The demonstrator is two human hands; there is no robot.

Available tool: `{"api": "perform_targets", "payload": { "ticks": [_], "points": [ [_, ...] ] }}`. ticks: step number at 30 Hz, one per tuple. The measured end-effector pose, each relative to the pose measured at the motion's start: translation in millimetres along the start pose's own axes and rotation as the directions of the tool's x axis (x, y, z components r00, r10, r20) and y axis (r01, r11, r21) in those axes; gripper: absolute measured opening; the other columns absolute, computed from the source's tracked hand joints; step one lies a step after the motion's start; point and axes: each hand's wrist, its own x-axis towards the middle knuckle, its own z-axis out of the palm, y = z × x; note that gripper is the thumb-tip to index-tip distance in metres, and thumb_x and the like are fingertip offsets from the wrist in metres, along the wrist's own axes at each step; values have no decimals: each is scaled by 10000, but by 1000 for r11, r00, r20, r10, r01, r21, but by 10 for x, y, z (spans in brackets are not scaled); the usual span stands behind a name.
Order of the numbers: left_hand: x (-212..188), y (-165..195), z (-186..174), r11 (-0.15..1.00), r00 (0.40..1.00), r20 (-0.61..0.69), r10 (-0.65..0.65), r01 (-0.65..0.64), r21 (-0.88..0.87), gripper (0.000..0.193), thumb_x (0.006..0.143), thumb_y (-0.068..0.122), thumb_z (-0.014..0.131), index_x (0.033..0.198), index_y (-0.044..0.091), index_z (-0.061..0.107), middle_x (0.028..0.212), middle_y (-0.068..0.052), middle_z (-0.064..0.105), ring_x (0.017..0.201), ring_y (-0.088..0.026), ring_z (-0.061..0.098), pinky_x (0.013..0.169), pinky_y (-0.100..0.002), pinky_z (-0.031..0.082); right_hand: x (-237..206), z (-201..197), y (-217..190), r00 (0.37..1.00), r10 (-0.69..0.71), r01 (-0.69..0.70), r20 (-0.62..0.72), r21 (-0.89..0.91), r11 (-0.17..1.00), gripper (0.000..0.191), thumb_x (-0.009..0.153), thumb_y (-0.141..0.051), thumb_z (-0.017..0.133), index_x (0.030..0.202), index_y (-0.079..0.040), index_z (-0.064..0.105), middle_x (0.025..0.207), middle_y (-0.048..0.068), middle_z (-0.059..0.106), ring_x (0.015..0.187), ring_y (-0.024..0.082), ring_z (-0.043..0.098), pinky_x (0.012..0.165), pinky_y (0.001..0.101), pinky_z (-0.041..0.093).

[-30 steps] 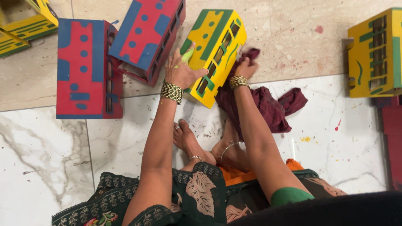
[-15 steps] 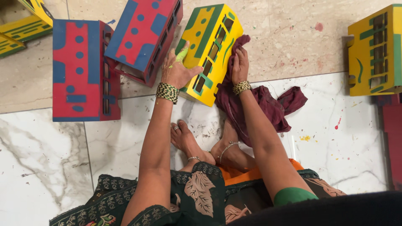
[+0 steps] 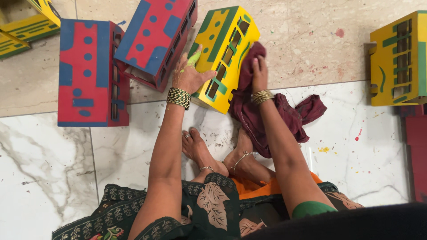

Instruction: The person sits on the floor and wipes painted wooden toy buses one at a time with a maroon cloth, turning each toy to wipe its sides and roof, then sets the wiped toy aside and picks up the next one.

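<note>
R hand (image 3: 259,71) clamped on maroon cloth (image 3: 267,111), pressing it vs. the windowed side of the yellow-and-green toy bus (image 3: 224,49); L hand (image 3: 189,76) gripping same bus at its near end, fingers closed round the edge, green paint smeared on thumb. Bus tilted on floor (image 3: 53,178), near the seam btw. beige tile and white marble slab, towards floor's far edge. Vs. 1 s ago: R hand w/ cloth up from bus's lower corner onto its side, now further along window row; L hand barely shifted, bus approx. same spot. Judging by that: wiping under way, moving along the side, not finished. Count: yellow-and-green buses – 3 clear (held one, one at right edge (image 3: 398,58), one at far-left corner (image 3: 29,24)); red-and-blue buses – 2 (image 3: 91,73) (image 3: 155,38), just left of held one; dark red piece at right edge (image 3: 416,151), kind unclear. Cloth – 1. Bare feet (image 3: 222,155) tucked below the bus, paint flecks round them.
</note>
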Motion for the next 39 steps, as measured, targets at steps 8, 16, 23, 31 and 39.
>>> {"api": "perform_targets", "payload": {
  "ticks": [8, 16, 23, 31, 39],
  "points": [
    [-18, 36, 23, 1000, 999, -48, 21, -21, -8, 980, 716, 610, 805, 1564, 309, 418, 1478, -227, 470, 1343, -407, 483, 1084, -501, 422, -501, 417, -333, 940, 326, -334, -102, -74, 940, 429, 1123, -298, 421, 1256, 72, 593, 1190, 260, 683, 1120, 359, 638, 1005, 401, 474],
    [9, 79, -11, 995, 999, -35, 21, -17, 102, 1004, 697, 628, 822, 1563, 368, 385, 1516, -227, 429, 1306, -440, 485, 1063, -525, 412, -1290, 111, -605, 975, 40, 23, 218, -281, 960, 451, 1010, -62, 504, 1445, 51, 464, 1417, 303, 533, 1352, 450, 497, 1151, 475, 381],
    [23, 8, -92, 1000, 1000, -11, 2, -2, 18, 991, 705, 625, 819, 1561, 362, 394, 1522, -195, 427, 1321, -411, 480, 1064, -510, 419, -1447, 137, -307, 974, -29, 128, 225, -439, 889, 747, 871, -134, 722, 1447, 125, 325, 1367, 372, 472, 1238, 518, 504, 1034, 511, 432],
    [11, 138, -33, 993, 999, -3, -47, 47, 105, 1020, 657, 605, 822, 1556, 376, 398, 1514, -169, 443, 1307, -422, 491, 1055, -532, 425, -1144, 82, -378, 918, 144, 85, 370, -537, 839, 555, 845, -282, 791, 1251, -13, 526, 1053, 257, 673, 956, 441, 656, 787, 541, 516],
    [45, 207, 30, 989, 999, -41, -17, 23, 149, 1052, 664, 630, 847, 1569, 367, 377, 1546, -214, 374, 1339, -463, 437, 1091, -596, 364, -1074, 126, -366, 891, 307, 8, 336, -686, 727, 615, 887, -443, 737, 1244, 29, 571, 842, 287, 679, 789, 479, 672, 697, 569, 534]
  ]
}}
